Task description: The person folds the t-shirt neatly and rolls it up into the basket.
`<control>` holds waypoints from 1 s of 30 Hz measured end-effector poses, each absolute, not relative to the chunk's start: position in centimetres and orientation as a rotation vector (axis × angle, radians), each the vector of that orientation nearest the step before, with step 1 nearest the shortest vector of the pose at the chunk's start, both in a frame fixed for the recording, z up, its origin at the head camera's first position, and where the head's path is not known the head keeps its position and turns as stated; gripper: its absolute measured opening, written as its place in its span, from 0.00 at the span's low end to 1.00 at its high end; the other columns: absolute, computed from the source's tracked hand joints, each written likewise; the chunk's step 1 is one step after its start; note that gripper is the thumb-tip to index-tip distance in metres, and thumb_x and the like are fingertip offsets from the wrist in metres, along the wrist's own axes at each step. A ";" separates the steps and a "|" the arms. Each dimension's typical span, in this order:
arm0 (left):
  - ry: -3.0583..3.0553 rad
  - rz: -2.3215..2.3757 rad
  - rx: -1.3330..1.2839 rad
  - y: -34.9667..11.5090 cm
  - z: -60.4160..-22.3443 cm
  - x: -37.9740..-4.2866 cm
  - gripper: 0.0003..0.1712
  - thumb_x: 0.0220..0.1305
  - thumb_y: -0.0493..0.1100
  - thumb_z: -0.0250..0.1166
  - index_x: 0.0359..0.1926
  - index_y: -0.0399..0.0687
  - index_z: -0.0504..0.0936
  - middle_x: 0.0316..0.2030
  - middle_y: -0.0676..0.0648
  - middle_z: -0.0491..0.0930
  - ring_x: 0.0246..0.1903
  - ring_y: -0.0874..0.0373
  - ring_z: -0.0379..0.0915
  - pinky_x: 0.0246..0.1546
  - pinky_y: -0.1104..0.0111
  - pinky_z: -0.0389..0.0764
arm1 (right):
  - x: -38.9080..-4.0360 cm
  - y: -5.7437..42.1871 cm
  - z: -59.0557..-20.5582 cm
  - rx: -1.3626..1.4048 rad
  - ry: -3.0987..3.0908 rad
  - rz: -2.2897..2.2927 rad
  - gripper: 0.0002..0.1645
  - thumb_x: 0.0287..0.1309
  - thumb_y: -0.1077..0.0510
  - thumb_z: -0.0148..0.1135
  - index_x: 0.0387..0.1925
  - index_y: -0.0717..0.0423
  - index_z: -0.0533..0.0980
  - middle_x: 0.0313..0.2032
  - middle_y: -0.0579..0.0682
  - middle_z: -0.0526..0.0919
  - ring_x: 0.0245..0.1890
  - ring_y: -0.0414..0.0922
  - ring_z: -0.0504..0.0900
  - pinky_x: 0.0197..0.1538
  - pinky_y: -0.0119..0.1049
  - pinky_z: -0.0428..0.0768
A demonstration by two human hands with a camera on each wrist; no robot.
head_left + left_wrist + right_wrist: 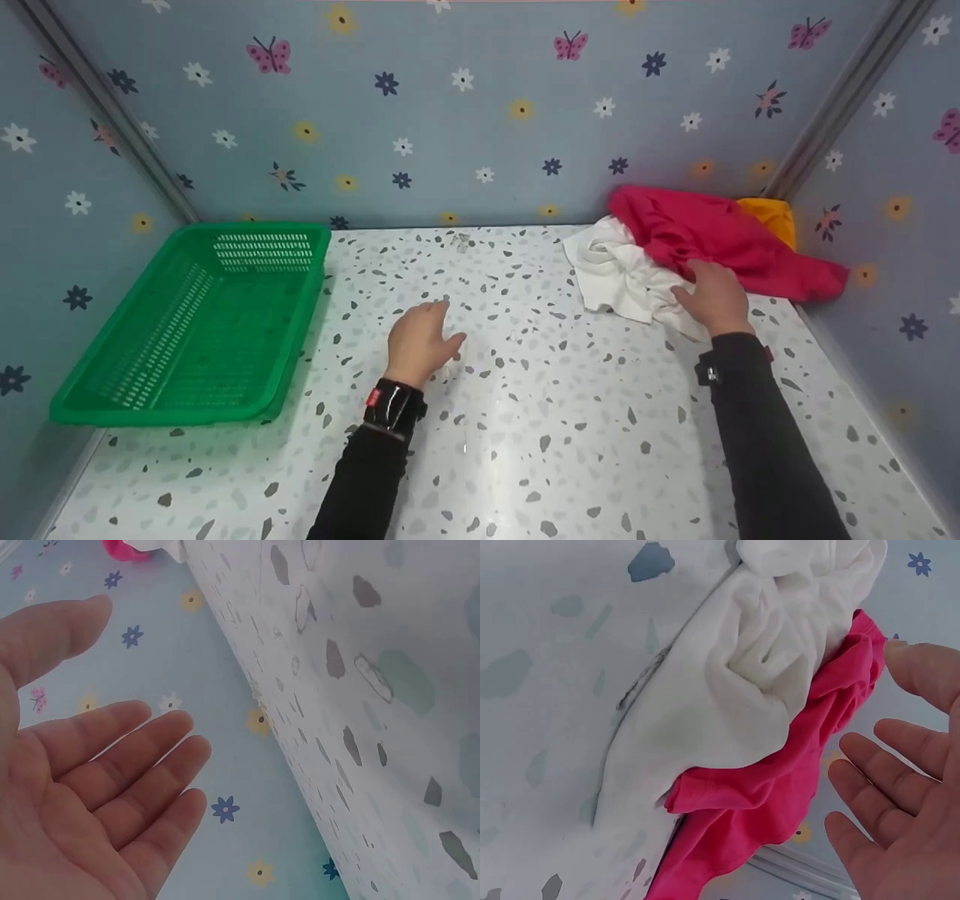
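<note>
White cloth (pixel 611 262) against red cloth (pixel 712 232), both hands (pixel 420 343) (pixel 720 300) wide, fingers relaxed; green basket (pixel 232 330) in head view alone

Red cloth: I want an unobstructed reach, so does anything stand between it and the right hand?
Nothing visible does. In the right wrist view, just a gap separates the right hand from the red cloth; the white cloth shows on the side away from the fingers.
</note>
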State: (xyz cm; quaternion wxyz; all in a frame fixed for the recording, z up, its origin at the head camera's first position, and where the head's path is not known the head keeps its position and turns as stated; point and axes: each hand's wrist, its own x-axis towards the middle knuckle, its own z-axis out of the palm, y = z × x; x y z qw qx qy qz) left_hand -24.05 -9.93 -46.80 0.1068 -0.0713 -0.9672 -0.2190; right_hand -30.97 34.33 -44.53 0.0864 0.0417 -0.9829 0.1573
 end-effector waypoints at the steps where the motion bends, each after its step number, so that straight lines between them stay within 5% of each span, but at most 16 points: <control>1: -2.853 -0.650 -0.211 -9.8 -46.8 -24.3 0.33 0.51 0.51 0.67 0.55 0.39 0.74 0.48 0.39 0.77 0.47 0.45 0.73 0.47 0.57 0.71 | -31.2 34.5 -44.4 0.102 -2.942 0.467 0.34 0.53 0.53 0.60 0.58 0.68 0.64 0.52 0.69 0.70 0.52 0.68 0.65 0.54 0.61 0.61; 30: -2.915 -0.665 -0.262 -5.3 -47.6 -25.9 0.30 0.53 0.50 0.65 0.57 0.43 0.73 0.48 0.43 0.78 0.47 0.49 0.74 0.48 0.59 0.71 | -33.6 36.4 -45.4 -0.288 -3.074 0.424 0.26 0.61 0.52 0.50 0.56 0.63 0.66 0.49 0.70 0.71 0.47 0.68 0.67 0.42 0.64 0.69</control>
